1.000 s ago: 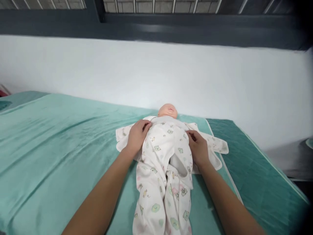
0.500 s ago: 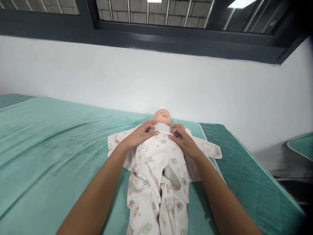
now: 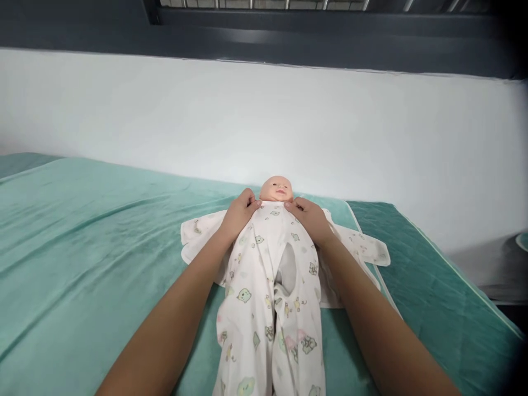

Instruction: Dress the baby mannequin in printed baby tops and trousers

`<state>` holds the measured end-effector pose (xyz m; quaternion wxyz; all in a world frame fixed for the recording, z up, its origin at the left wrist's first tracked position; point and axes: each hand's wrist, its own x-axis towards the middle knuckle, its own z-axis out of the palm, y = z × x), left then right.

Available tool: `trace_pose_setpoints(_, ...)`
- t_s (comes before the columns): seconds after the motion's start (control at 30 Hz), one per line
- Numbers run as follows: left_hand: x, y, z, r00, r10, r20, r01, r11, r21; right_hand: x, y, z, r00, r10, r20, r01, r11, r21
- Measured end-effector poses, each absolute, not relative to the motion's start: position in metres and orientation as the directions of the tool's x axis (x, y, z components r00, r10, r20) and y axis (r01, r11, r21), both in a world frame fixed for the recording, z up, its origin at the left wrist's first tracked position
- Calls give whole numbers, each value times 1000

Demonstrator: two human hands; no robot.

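Observation:
A baby doll [image 3: 276, 189] lies on its back with its head toward the wall. White printed baby pants [image 3: 264, 247] with an opening at the crotch cover its front, the waistband level with the chin. At one end of the waistband, my left hand [image 3: 241, 213] pinches the fabric between thumb and curled fingers. My right hand [image 3: 308, 218] grips the other end in the same way. Under the doll a white printed baby shirt [image 3: 373, 250] is spread, its sleeves out to both sides. The doll's arms and body are hidden.
A light green sheet [image 3: 103, 264] with wrinkles covers the bed surface. To the right lies a darker green quilted mat [image 3: 437, 297] with a pale edge. Behind stands a white wall [image 3: 264, 121] below a dark window frame [image 3: 264, 38].
Both hands have drawn the waistband up from the doll's chest to its chin, and the pants look stretched longer. The camera view has tilted down slightly.

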<state>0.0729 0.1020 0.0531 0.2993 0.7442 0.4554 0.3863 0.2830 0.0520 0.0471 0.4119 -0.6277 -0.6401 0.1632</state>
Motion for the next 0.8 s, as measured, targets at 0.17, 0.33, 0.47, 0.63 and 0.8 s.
trace_pose_setpoints(0.17,75,104,50,282,910,303,438,-404,803,281,55,40,217,915,339,594,151,-790)
trace_pose_setpoints(0.33,72,101,52,345,889,301,330,-415,847,282,54,37,216,914,343,531,185,-827)
trace_pose_setpoints(0.47,66,92,53,373,879,299,323,-425,846,281,43,38,214,899,381,512,229,-828)
trace_pose_setpoints(0.63,54,73,46,402,818,411,320,-546,774,286,13,26,157,856,492,536,345,-771)
trace_pose_setpoints(0.8,35,45,30,412,757,507,442,-653,616,286,-25,6,171,864,473,514,331,-791)
